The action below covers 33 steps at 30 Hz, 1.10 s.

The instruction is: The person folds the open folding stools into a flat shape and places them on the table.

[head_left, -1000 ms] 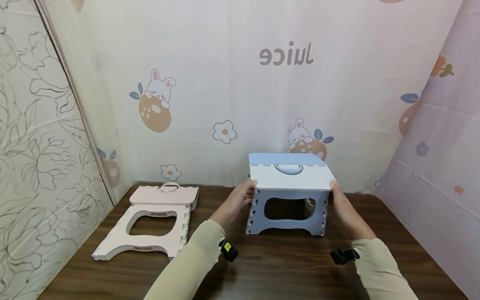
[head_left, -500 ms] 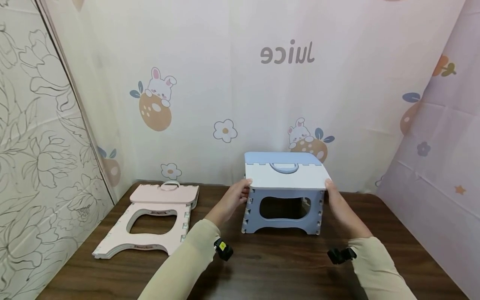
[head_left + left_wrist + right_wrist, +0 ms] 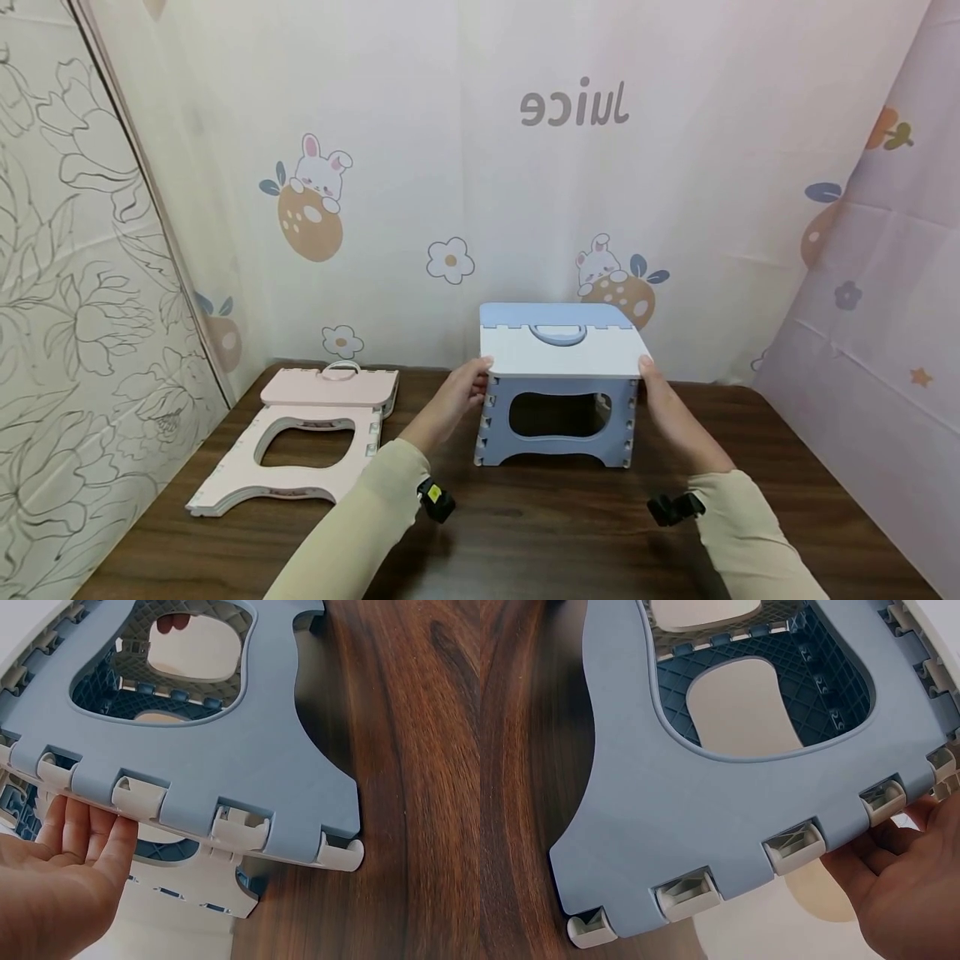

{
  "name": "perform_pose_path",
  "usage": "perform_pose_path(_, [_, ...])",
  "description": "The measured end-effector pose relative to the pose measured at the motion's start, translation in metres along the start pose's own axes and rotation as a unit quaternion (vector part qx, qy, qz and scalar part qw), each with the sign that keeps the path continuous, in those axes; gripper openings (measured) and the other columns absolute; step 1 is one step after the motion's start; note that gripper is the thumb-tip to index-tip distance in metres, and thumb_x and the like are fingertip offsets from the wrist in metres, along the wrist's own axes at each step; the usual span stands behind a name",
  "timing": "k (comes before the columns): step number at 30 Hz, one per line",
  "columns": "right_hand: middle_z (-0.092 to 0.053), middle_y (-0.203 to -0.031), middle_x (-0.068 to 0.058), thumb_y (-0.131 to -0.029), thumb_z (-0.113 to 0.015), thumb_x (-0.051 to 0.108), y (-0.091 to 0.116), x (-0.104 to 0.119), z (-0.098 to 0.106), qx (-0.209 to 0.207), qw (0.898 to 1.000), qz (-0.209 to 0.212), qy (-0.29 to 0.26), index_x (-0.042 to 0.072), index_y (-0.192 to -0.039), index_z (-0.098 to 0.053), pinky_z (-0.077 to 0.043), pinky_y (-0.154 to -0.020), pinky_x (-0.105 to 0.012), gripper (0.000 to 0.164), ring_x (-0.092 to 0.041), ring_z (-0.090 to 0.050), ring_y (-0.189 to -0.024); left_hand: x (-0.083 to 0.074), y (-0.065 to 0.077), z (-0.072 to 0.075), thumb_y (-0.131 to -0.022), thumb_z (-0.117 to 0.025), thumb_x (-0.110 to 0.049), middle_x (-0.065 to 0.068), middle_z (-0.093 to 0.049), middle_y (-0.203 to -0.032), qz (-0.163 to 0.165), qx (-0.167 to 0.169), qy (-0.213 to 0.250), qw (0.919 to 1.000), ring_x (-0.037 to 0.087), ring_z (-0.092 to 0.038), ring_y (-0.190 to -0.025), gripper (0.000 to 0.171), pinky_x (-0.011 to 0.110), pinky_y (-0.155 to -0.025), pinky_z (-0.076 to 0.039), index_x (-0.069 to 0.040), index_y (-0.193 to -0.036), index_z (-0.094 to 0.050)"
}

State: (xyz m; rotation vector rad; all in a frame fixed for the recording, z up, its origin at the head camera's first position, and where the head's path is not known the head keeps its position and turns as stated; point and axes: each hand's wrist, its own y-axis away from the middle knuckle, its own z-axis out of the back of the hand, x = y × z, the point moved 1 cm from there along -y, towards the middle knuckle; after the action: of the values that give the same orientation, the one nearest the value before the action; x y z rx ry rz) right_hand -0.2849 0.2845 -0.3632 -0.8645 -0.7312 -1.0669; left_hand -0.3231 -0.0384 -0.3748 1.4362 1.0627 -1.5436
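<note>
Blue-white stool [image 3: 561, 367] unfolded, upright nr rear edge of table [image 3: 540, 533], R of ctr; fingers of L hand [image 3: 455, 398] & R hand [image 3: 670, 404] gripping its sides. Step, est.: placement adj.; next move calls for even two-hand hold.

High forward-down head view, two close-up wrist views, blue stool [image 3: 562, 386] in all.
</note>
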Motion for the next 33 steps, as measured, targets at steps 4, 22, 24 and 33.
perform_pose_path(4, [0.002,-0.163,-0.023,-0.108,-0.009,0.049,-0.001,0.001,-0.001,0.004,1.000,0.002,-0.014,0.010,-0.161,0.005,-0.008,-0.109,-0.069,0.066,-0.041,-0.003,-0.144,0.001,0.002,0.002,-0.098,-0.044,-0.053,0.017,-0.053,-0.123,-0.001,0.003,-0.002,1.0000,0.025,-0.052,-0.111,0.069,0.047,-0.108,-0.037,0.005,-0.136,-0.048])
perform_pose_path(22, [0.009,-0.164,-0.020,-0.108,-0.010,0.050,-0.005,0.008,-0.012,0.012,1.000,-0.001,-0.011,0.011,-0.160,0.007,-0.004,-0.111,-0.068,0.067,-0.039,0.005,-0.147,0.003,0.007,0.016,-0.096,-0.046,-0.052,0.017,-0.053,-0.121,0.002,-0.010,0.006,0.9999,0.024,-0.053,-0.108,0.068,0.045,-0.107,-0.039,0.005,-0.133,-0.048])
perform_pose_path(24, [0.008,-0.164,-0.020,-0.108,-0.010,0.051,-0.005,0.008,-0.013,0.012,1.000,-0.003,-0.009,0.011,-0.160,0.007,-0.005,-0.112,-0.068,0.068,-0.040,0.004,-0.147,0.003,0.007,0.017,-0.096,-0.046,-0.052,0.017,-0.053,-0.121,0.002,-0.011,0.006,0.9999,0.024,-0.053,-0.108,0.068,0.044,-0.107,-0.039,0.005,-0.134,-0.048])
perform_pose_path(33, [0.004,-0.164,-0.022,-0.107,-0.009,0.052,-0.008,0.010,-0.019,0.008,1.000,-0.001,0.005,0.010,-0.161,0.004,-0.007,-0.111,-0.069,0.069,-0.040,0.000,-0.147,0.002,0.011,0.024,-0.096,-0.046,-0.056,0.017,-0.052,-0.126,0.006,-0.009,-0.001,0.9999,0.026,-0.052,-0.115,0.070,0.044,-0.110,-0.036,0.004,-0.134,-0.050])
